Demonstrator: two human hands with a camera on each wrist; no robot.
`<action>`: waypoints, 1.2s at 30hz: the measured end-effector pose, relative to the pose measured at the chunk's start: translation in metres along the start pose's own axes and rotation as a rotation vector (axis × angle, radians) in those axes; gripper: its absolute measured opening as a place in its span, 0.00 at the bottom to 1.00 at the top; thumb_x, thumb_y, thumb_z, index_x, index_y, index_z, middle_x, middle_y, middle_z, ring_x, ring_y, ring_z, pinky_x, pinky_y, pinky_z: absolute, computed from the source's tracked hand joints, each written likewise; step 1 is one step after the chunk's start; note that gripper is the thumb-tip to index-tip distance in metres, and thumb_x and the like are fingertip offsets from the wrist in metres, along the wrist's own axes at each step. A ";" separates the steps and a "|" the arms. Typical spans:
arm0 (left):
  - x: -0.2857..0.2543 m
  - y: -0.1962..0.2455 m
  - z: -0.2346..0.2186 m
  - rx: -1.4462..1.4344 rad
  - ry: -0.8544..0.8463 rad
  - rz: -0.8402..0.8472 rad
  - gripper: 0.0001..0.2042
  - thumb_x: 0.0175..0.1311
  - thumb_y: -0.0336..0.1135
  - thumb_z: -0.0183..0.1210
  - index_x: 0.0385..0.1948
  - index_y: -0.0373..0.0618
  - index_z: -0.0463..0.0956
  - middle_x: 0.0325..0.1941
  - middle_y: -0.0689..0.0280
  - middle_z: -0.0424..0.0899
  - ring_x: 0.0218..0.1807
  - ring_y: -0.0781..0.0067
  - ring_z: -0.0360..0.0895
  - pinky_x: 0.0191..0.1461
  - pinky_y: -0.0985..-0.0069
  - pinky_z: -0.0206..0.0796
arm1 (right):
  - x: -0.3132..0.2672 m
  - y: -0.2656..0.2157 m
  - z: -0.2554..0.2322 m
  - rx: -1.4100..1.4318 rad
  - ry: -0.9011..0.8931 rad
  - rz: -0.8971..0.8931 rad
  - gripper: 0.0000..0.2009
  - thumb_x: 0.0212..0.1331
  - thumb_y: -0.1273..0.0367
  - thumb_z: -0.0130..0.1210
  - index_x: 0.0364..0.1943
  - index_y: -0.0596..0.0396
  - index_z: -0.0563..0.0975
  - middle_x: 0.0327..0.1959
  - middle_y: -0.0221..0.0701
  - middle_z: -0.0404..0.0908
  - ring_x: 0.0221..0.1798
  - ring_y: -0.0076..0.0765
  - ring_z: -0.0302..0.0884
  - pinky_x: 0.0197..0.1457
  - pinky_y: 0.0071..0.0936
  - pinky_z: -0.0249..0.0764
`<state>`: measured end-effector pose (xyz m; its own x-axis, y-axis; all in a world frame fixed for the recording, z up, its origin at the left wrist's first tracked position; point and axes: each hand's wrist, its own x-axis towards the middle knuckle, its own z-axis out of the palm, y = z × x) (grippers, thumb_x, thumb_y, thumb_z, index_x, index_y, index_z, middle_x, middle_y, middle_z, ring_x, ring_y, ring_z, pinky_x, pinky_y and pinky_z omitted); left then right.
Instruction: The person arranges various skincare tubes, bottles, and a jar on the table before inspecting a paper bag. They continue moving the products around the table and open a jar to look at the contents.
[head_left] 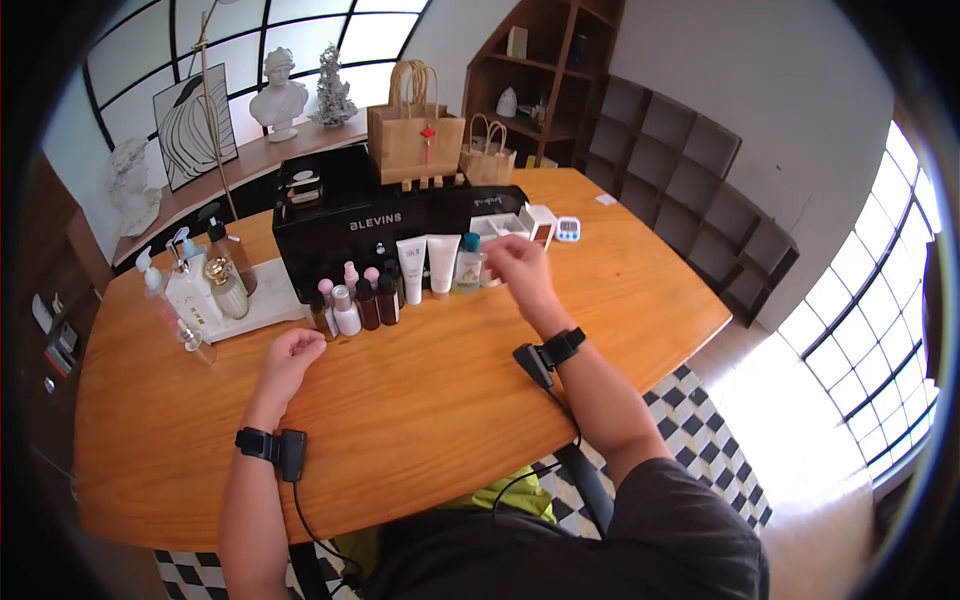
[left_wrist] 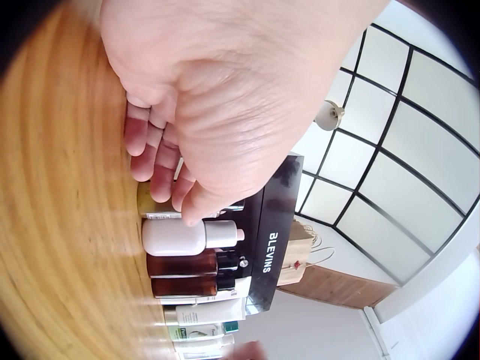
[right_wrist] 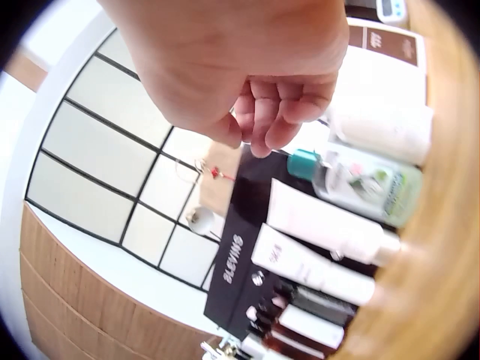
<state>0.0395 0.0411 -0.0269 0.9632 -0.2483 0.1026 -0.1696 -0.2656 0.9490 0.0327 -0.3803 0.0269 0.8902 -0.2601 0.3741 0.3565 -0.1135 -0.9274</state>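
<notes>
In the head view the right hand [head_left: 522,274] is raised beside a clear bottle with a teal cap [head_left: 468,264], at the right end of a row of bottles and tubes. Its fingers are loosely bent; the right wrist view shows the right hand [right_wrist: 247,131] just above the teal cap [right_wrist: 303,163], with nothing seen in it. The left hand [head_left: 290,362] is low over the table, close to a small white bottle [head_left: 346,312]. In the left wrist view the left hand [left_wrist: 180,191] has loosely curled fingers near that white bottle [left_wrist: 176,237], and no held item shows.
A black BLEVINS case [head_left: 350,225] stands behind the row, with paper bags [head_left: 415,140] behind it. On the left, a white tray [head_left: 275,300] holds pump bottles. White boxes [head_left: 538,222] and a small timer [head_left: 568,229] are to the right on the wooden table [head_left: 420,400].
</notes>
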 end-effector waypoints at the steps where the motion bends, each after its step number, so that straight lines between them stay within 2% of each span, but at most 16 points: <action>1: 0.001 0.001 0.000 -0.013 0.016 0.010 0.09 0.76 0.35 0.66 0.49 0.41 0.85 0.42 0.73 0.85 0.46 0.83 0.78 0.54 0.80 0.70 | 0.011 -0.008 -0.008 0.019 0.131 -0.080 0.08 0.72 0.70 0.63 0.40 0.62 0.86 0.30 0.31 0.88 0.31 0.22 0.83 0.33 0.22 0.77; 3: -0.001 0.001 -0.001 -0.021 0.000 -0.023 0.09 0.76 0.35 0.66 0.49 0.41 0.85 0.42 0.74 0.85 0.46 0.84 0.78 0.54 0.81 0.70 | 0.047 -0.005 -0.039 -0.325 0.201 -0.179 0.13 0.67 0.65 0.67 0.40 0.65 0.85 0.29 0.32 0.88 0.32 0.25 0.85 0.36 0.24 0.81; 5: -0.001 -0.004 0.000 -0.025 0.013 -0.014 0.09 0.75 0.35 0.67 0.48 0.41 0.86 0.41 0.74 0.84 0.44 0.84 0.77 0.52 0.81 0.70 | 0.043 -0.061 -0.039 -0.584 0.086 -0.026 0.17 0.63 0.63 0.70 0.45 0.65 0.87 0.33 0.36 0.90 0.38 0.32 0.89 0.41 0.32 0.84; 6: 0.001 -0.005 0.001 -0.035 0.033 0.005 0.09 0.74 0.35 0.68 0.47 0.41 0.86 0.39 0.75 0.83 0.42 0.84 0.76 0.50 0.80 0.70 | 0.051 -0.060 -0.045 -0.581 0.090 -0.024 0.17 0.63 0.63 0.70 0.45 0.65 0.87 0.33 0.36 0.90 0.38 0.32 0.89 0.41 0.32 0.84; 8: -0.001 -0.001 0.000 -0.024 0.026 -0.021 0.08 0.75 0.34 0.66 0.48 0.41 0.86 0.41 0.75 0.84 0.44 0.84 0.77 0.51 0.81 0.70 | 0.066 -0.062 -0.048 -0.790 -0.098 -0.118 0.19 0.59 0.64 0.72 0.51 0.62 0.88 0.42 0.41 0.92 0.46 0.42 0.91 0.48 0.37 0.86; 9: -0.001 0.000 -0.001 -0.017 0.022 -0.049 0.08 0.76 0.34 0.65 0.49 0.41 0.85 0.42 0.75 0.84 0.45 0.85 0.78 0.53 0.82 0.70 | 0.072 -0.062 -0.049 -0.782 -0.095 -0.125 0.19 0.59 0.64 0.72 0.51 0.62 0.88 0.42 0.41 0.92 0.46 0.42 0.91 0.48 0.37 0.86; 11: -0.001 0.001 0.000 0.007 0.036 -0.041 0.08 0.77 0.34 0.65 0.49 0.41 0.85 0.42 0.75 0.84 0.45 0.85 0.77 0.53 0.82 0.70 | 0.077 -0.070 -0.046 -0.857 -0.249 0.030 0.22 0.55 0.65 0.73 0.54 0.61 0.88 0.49 0.43 0.92 0.52 0.48 0.90 0.53 0.39 0.85; 15: -0.004 0.002 0.001 -0.041 0.045 -0.045 0.08 0.76 0.32 0.66 0.48 0.39 0.86 0.41 0.74 0.84 0.44 0.84 0.76 0.52 0.82 0.69 | 0.086 -0.061 -0.046 -0.957 -0.377 -0.036 0.23 0.49 0.71 0.73 0.54 0.57 0.89 0.49 0.45 0.91 0.51 0.52 0.90 0.52 0.40 0.87; 17: -0.002 0.004 0.002 -0.050 0.037 -0.037 0.07 0.76 0.32 0.65 0.48 0.39 0.85 0.42 0.74 0.84 0.45 0.84 0.76 0.53 0.82 0.69 | 0.084 -0.056 -0.044 -0.915 -0.359 0.003 0.22 0.49 0.72 0.72 0.52 0.56 0.89 0.49 0.44 0.91 0.50 0.53 0.90 0.50 0.43 0.88; 19: -0.003 0.003 0.001 -0.042 0.051 -0.051 0.07 0.77 0.31 0.64 0.49 0.39 0.85 0.43 0.75 0.84 0.46 0.85 0.76 0.54 0.82 0.68 | 0.082 -0.062 -0.043 -1.015 -0.390 0.040 0.20 0.48 0.69 0.74 0.49 0.57 0.90 0.47 0.40 0.91 0.50 0.48 0.89 0.52 0.38 0.85; 21: -0.002 0.004 0.001 -0.042 0.042 -0.054 0.07 0.77 0.31 0.64 0.49 0.39 0.85 0.43 0.75 0.84 0.46 0.85 0.76 0.54 0.83 0.68 | 0.073 -0.070 -0.039 -1.014 -0.371 0.066 0.19 0.48 0.72 0.73 0.48 0.56 0.90 0.46 0.38 0.90 0.50 0.48 0.89 0.50 0.38 0.86; 26: -0.003 0.001 -0.002 -0.056 0.040 -0.064 0.08 0.77 0.31 0.63 0.50 0.39 0.85 0.43 0.76 0.84 0.46 0.86 0.77 0.54 0.83 0.69 | 0.075 -0.060 -0.040 -1.047 -0.393 -0.083 0.17 0.50 0.73 0.72 0.48 0.57 0.89 0.48 0.39 0.89 0.49 0.49 0.89 0.50 0.38 0.86; 29: -0.002 0.004 0.001 -0.071 0.028 -0.050 0.08 0.77 0.30 0.63 0.50 0.39 0.85 0.43 0.76 0.84 0.45 0.86 0.77 0.53 0.83 0.69 | 0.076 -0.057 -0.039 -1.038 -0.363 -0.076 0.15 0.48 0.75 0.71 0.43 0.55 0.89 0.44 0.43 0.91 0.52 0.52 0.88 0.57 0.42 0.84; 33: -0.003 0.002 -0.001 -0.058 0.045 -0.044 0.07 0.77 0.30 0.64 0.49 0.39 0.85 0.43 0.76 0.85 0.45 0.86 0.77 0.53 0.83 0.69 | 0.086 -0.061 -0.051 -0.980 -0.191 -0.205 0.13 0.56 0.71 0.70 0.46 0.58 0.88 0.42 0.41 0.91 0.46 0.48 0.89 0.51 0.40 0.85; 35: -0.003 0.000 0.000 -0.052 0.034 -0.030 0.06 0.77 0.29 0.64 0.49 0.40 0.85 0.43 0.75 0.85 0.45 0.85 0.77 0.53 0.83 0.69 | 0.086 -0.072 -0.056 -0.734 0.103 -0.315 0.12 0.59 0.69 0.69 0.45 0.58 0.88 0.39 0.41 0.91 0.44 0.46 0.90 0.51 0.40 0.84; 36: -0.003 0.001 0.000 -0.050 0.031 -0.032 0.06 0.77 0.29 0.64 0.49 0.40 0.85 0.43 0.75 0.85 0.45 0.85 0.77 0.53 0.83 0.69 | 0.089 -0.073 -0.057 -0.748 0.199 -0.383 0.12 0.61 0.68 0.69 0.47 0.58 0.88 0.41 0.42 0.91 0.45 0.45 0.90 0.51 0.38 0.84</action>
<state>0.0370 0.0417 -0.0264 0.9741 -0.2112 0.0808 -0.1291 -0.2259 0.9656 0.0698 -0.4496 0.1286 0.6558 -0.2305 0.7189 0.2788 -0.8110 -0.5143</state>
